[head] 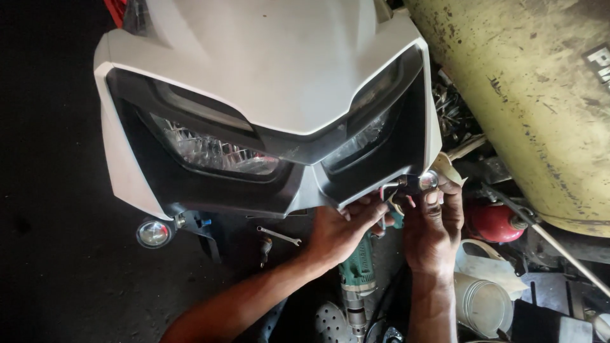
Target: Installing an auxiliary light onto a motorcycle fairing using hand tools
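A white motorcycle front fairing (pixel 267 70) with two dark headlight lenses fills the upper view. At its lower right corner, my right hand (pixel 435 225) grips a small round auxiliary lamp (pixel 427 181) with thin red wires at its bracket. My left hand (pixel 340 228) reaches up from below and pinches the fitting and wires just left of that lamp, under the fairing's edge. A matching small round lamp (pixel 154 233) hangs on a bracket at the fairing's lower left corner.
A large yellowish tank (pixel 540 95) stands at the right. Below lie a green power drill (pixel 357 273), a small spanner (pixel 279 236), a red round object (pixel 495 222) and a white plastic bucket (pixel 486 305). The floor at left is dark.
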